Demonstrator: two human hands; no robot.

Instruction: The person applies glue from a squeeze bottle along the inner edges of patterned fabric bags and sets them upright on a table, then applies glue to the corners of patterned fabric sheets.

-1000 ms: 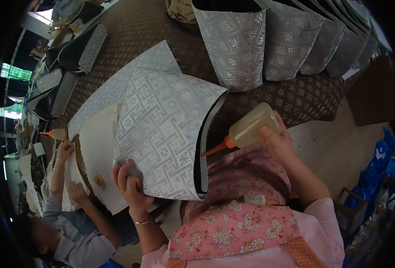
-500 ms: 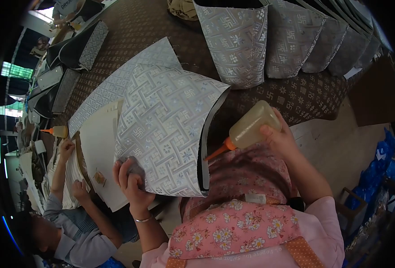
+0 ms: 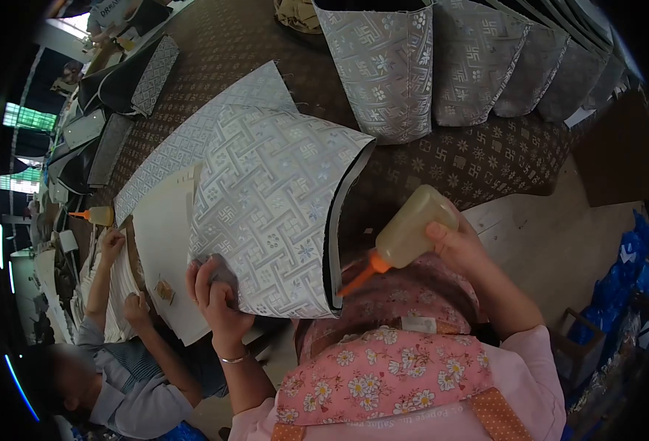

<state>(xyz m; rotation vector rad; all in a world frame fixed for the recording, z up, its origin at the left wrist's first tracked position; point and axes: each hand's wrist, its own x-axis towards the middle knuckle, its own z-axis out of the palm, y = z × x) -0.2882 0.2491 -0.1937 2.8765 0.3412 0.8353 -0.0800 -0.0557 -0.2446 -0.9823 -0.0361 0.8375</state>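
My left hand is closed on the lower left edge of a silver-grey patterned fabric piece, which curves into a tube shape with a dark lining along its open right edge. My right hand grips a squeeze glue bottle holding pale yellowish liquid. The bottle is tilted, its orange nozzle pointing down left, with the tip at the lower part of the open edge. Under the tube lie a flat patterned fabric sheet and white paper-like sheets.
Several finished-looking patterned fabric shells stand along the back right of the brown patterned table cover. At the left, a co-worker handles white sheets near another glue bottle. Blue plastic and a stool are on the right.
The bottle in my right hand has moved slightly down, its nozzle tip travelling down along the fabric's open edge. My left hand stays in place.
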